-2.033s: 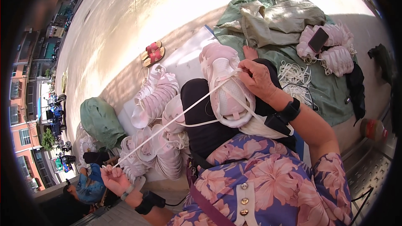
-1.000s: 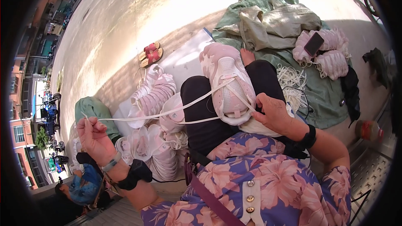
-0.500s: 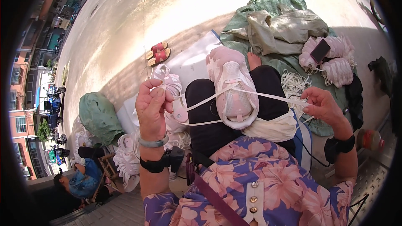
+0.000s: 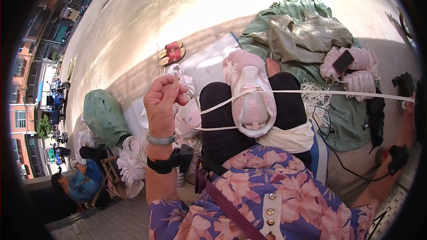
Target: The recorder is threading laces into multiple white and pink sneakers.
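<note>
A pale pink and white sneaker [image 4: 249, 75] lies across my knees, its toe pointing away from me. A flat white shoelace [image 4: 329, 92] runs through its upper eyelets. Left of the sneaker, my left hand [image 4: 163, 98] is closed in a pinch, with a bit of lace showing at the fingertips. Two strands go from the sneaker toward that hand. Out at the right rim my right hand [image 4: 408, 106], partly lost in the dark edge, grips the other part of the lace, drawn out taut and nearly straight.
Loose white laces [image 4: 315, 95] lie beside my right knee. Laced pink shoes [image 4: 359, 84] with a phone [image 4: 343, 62] on top rest on a green tarp [image 4: 342, 124]. Red slippers [image 4: 172, 52], a green sack [image 4: 104, 115] and more shoes [image 4: 131, 162] are leftward; a seated person [image 4: 86, 180] is behind them.
My right hand has moved far out to the right, pulling the lace into a long straight line. My left hand stays in nearly the same place, still pinching.
</note>
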A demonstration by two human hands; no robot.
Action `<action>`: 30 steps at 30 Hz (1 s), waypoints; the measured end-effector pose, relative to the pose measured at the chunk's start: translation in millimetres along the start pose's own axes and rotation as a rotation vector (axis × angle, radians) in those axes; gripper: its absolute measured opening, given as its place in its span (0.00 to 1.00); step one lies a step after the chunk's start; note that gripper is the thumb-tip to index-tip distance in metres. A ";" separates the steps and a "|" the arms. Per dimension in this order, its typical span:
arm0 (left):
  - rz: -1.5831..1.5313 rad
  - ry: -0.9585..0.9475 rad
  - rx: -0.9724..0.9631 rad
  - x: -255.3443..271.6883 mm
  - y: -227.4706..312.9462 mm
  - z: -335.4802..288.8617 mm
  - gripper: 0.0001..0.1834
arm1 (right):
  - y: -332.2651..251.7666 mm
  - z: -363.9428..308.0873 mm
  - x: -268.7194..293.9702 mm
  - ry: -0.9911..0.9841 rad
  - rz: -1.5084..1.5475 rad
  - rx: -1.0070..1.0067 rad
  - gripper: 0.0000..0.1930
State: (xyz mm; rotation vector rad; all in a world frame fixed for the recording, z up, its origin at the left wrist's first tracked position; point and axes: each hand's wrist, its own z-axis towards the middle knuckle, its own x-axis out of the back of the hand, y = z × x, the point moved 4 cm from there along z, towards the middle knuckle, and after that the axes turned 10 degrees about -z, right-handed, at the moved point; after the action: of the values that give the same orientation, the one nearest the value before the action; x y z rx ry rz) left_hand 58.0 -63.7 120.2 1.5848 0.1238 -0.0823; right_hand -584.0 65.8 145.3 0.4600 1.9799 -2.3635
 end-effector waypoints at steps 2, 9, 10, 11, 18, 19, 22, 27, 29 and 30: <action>-0.013 0.027 -0.011 1.0 -0.1 0.8 0.06 | 0.3 3.4 -3.3 0.018 0.029 -0.016 0.11; -0.017 0.040 0.018 10.7 -6.3 6.5 0.07 | -18.6 -21.7 69.3 0.106 0.101 -0.054 0.12; -0.017 0.035 0.022 8.6 -6.5 7.4 0.07 | -15.3 -10.0 19.9 0.123 0.118 -0.063 0.12; -0.021 0.022 0.023 5.2 -8.3 10.7 0.07 | -15.2 4.7 -63.6 0.143 0.130 -0.067 0.12; -0.044 -0.113 0.084 -38.8 -16.5 12.4 0.07 | -39.7 52.9 -70.8 0.250 0.234 0.011 0.12; -0.013 -0.112 0.087 -44.0 -15.7 8.9 0.07 | 12.4 57.7 -113.9 0.113 0.296 -0.086 0.13; -0.029 -0.152 0.110 -57.3 -15.5 4.4 0.08 | 97.2 45.5 -238.3 -0.090 0.010 -0.451 0.10; -0.143 -0.199 0.149 -80.8 -15.5 -1.6 0.07 | 121.3 24.6 -334.0 -0.356 0.357 -0.672 0.12; -0.179 -0.228 0.182 -85.5 -19.7 -2.5 0.07 | 129.3 23.2 -349.9 -0.338 0.315 -0.639 0.11; -0.216 -0.251 0.222 -88.7 -21.9 -2.5 0.07 | 134.9 23.9 -353.6 -0.321 0.272 -0.616 0.10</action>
State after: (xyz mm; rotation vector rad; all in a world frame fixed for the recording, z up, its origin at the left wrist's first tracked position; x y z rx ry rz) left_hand -32.8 -63.3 110.1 1.7637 0.0911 -0.4759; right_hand -223.1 -43.0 104.0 0.2696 2.1658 -1.4563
